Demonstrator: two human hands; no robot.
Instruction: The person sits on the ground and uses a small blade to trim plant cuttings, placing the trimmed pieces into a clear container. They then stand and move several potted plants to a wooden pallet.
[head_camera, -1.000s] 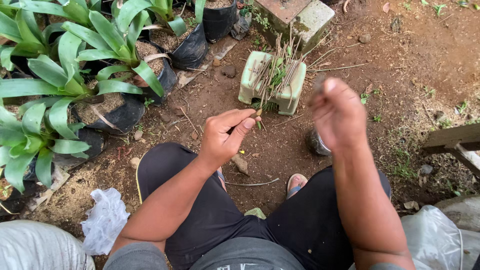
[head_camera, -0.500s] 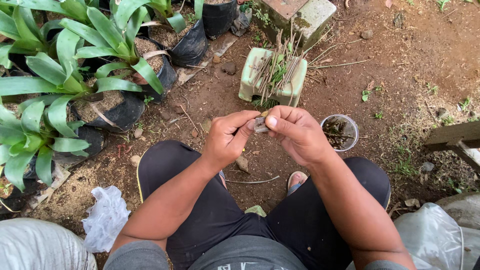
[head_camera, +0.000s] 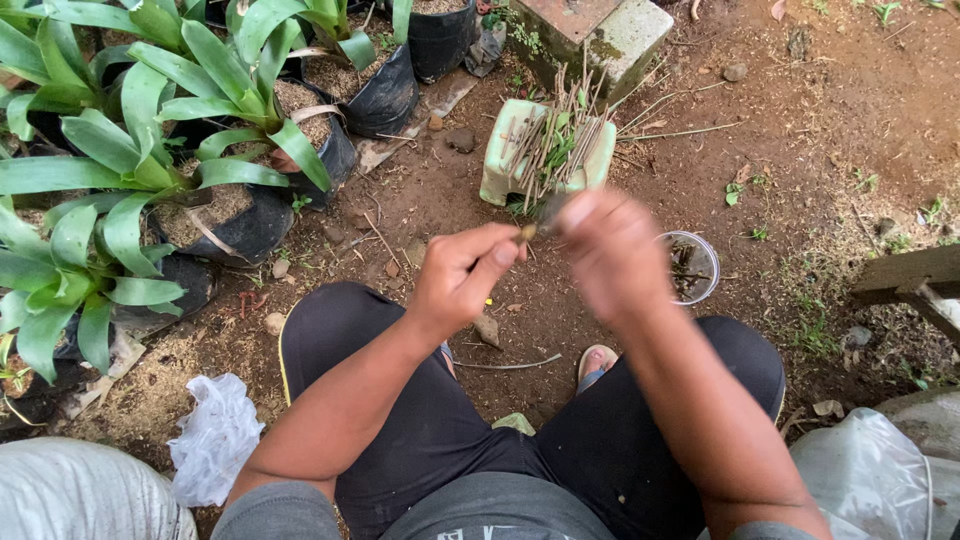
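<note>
I sit on the ground with my knees apart. My left hand (head_camera: 465, 275) pinches the near end of a thin brown twig piece (head_camera: 528, 232) between thumb and fingers. My right hand (head_camera: 610, 255), blurred with motion, is closed at the twig's other end, right beside the left hand. Past the hands a pale green block (head_camera: 497, 160) carries a bundle of cut sticks with a few green leaves (head_camera: 555, 135). A small clear plastic cup (head_camera: 705, 262) with dark bits inside stands on the soil just right of my right hand.
Several green leafy plants in black grow bags (head_camera: 250, 225) fill the left side. A mossy concrete block (head_camera: 610, 35) lies at the top. A white plastic bag (head_camera: 215, 440) lies at bottom left, a clear one (head_camera: 865, 475) at bottom right, wooden planks (head_camera: 910, 275) at right.
One second ago my right hand was raised apart from the left. It then came down to the twig at my left fingers, and now it moves there in a blur.
</note>
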